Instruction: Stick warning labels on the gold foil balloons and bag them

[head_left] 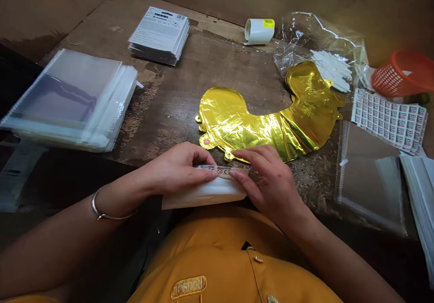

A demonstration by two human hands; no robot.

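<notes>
Two pinch grips: left hand point(179, 167), right hand point(271, 181) hold white printed packet point(206, 193) at table point(176, 95) near edge; gold foil balloon point(257, 118) lies unbagged.

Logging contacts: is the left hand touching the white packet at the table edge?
Touching. Head view: the left hand pinches the white packet along its top edge, no gap showing.
</notes>
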